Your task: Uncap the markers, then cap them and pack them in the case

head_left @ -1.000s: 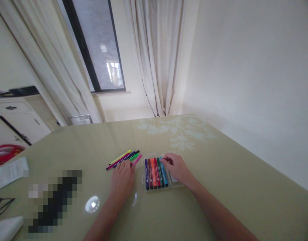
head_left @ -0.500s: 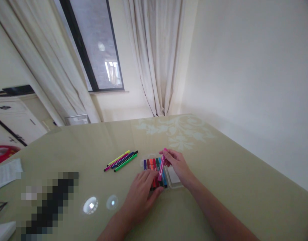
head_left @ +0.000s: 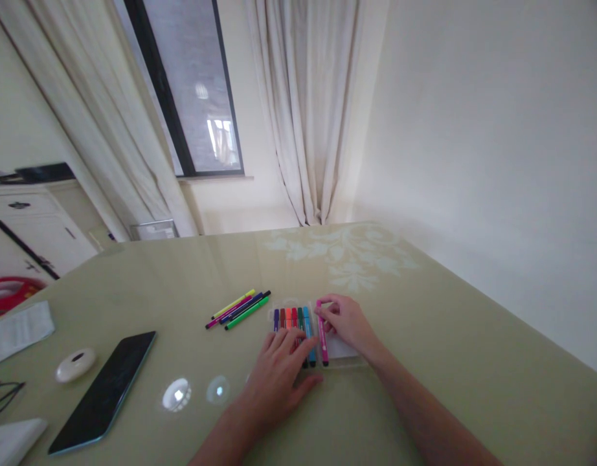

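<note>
An open clear plastic case (head_left: 344,364) lies on the table with a row of coloured markers (head_left: 294,317) in its left half. My left hand (head_left: 276,369) rests across these markers with its fingers stretched and spread, covering their lower part. Between the thumb and fingers of my right hand (head_left: 346,321) is a pink marker (head_left: 323,346). It lies lengthwise at the left side of the case's right half, black end toward me. To the left, several loose markers (head_left: 243,309), among them yellow and green ones, lie in a slanted bunch on the table.
On the left are a black phone (head_left: 104,391), a white rounded case (head_left: 76,365), glasses (head_left: 4,396), a white object (head_left: 17,440) and a paper packet (head_left: 21,330). A red chair back (head_left: 11,294) stands past the table's left edge. A wall (head_left: 497,162) borders the right edge.
My right hand has lowered the pink marker from a slant above the row to the case's right half. My left hand has shifted slightly left and its fingers have spread.
</note>
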The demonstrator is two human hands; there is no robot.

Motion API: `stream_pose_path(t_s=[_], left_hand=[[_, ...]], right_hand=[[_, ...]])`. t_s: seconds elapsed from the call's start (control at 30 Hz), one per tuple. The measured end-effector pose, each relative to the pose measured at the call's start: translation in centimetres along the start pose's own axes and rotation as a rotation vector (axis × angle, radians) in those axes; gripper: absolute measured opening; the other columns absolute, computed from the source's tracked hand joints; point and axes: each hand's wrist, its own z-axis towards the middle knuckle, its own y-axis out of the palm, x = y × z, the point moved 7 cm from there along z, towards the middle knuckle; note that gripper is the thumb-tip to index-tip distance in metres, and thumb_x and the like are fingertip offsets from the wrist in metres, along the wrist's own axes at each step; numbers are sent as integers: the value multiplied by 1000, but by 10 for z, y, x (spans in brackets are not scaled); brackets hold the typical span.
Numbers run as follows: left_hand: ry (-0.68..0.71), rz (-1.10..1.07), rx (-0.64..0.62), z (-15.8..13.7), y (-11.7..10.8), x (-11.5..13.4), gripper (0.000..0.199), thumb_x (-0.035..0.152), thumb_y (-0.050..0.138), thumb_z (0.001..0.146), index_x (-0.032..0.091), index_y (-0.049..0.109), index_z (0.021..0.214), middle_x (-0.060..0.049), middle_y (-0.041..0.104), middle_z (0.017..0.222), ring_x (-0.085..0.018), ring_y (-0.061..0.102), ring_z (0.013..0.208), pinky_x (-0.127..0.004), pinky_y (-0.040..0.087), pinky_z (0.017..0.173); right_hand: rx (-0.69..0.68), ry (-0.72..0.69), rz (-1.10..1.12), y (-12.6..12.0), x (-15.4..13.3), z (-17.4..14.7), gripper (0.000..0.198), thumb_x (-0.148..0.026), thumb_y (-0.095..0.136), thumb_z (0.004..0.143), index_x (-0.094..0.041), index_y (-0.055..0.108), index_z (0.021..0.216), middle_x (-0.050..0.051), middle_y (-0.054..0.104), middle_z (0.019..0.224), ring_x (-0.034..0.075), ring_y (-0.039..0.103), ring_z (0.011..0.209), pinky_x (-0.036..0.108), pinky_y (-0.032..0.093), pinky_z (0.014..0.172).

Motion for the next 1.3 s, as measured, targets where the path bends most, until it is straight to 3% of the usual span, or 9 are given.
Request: stream_pose_path(t_s=[0.2,0.37,0.53,0.6,0.7,0.87,1.1,1.2,1.3], left_hand=[[51,17,-57,1,8,11,42,25,58,101,38,55,141,-4,58,141,-28,53,126,-51,41,108],[15,-1,-42,0,9,9,37,28,57,102,39,58,137,-3,59,141,-29,52,127,-52,42,106],[35,-45,-24,2,5,10,36,34,58,102,39,59,137,-2,61,139,-28,55,126,-51,44,107],[-3,-80,26,4,-2,-1,36,36,53,104,36,58,140,-2,63,136,-25,57,123,-47,46,107],[-204,-11,181,2,-21,-41,33,31,42,107,28,62,134,-4,66,130,-23,59,120,-40,48,106],[-559,300,268,-15,-42,-103,36,20,41,102,17,64,129,-13,66,128,-34,59,115,-52,49,99],[-601,377,246,-19,-39,-111,24,30,46,100,22,69,98,-11,69,105,-32,63,104,-48,52,91],[-552,261,353,-17,-44,-104,27,35,41,101,22,64,97,-9,69,101,-30,65,99,-46,53,89],[-495,-88,394,-11,-40,-89,30,41,38,104,22,60,105,-7,71,101,-27,68,94,-43,55,84]], right_hand=[[48,-50,-179,0,-7,-4,11,-18,70,89,-19,66,99,0,71,75,12,66,54,23,49,55],[25,-196,-459,2,-18,-6,9,-15,73,86,-18,69,79,2,72,78,16,65,70,27,46,69],[18,-200,-512,3,-17,-6,7,-16,72,88,-18,72,81,3,73,81,16,63,73,27,44,70],[20,-207,-522,3,-19,-7,6,-16,72,88,-18,72,82,3,73,81,16,63,74,27,43,71],[29,-207,-539,2,-21,-8,9,-20,69,91,-18,72,83,4,73,82,16,63,74,27,42,70],[50,-203,-542,1,-23,-9,15,-21,65,95,-18,73,83,3,73,82,15,62,71,27,40,69],[80,-239,-561,0,-28,-10,15,-21,65,94,-18,73,82,4,72,83,15,60,72,27,41,71],[80,-258,-499,1,-32,-12,15,-21,64,94,-18,73,83,4,72,82,16,61,73,28,42,72],[30,-282,-344,8,-37,-15,18,-29,64,96,-19,74,86,3,72,81,17,62,73,27,43,70]])
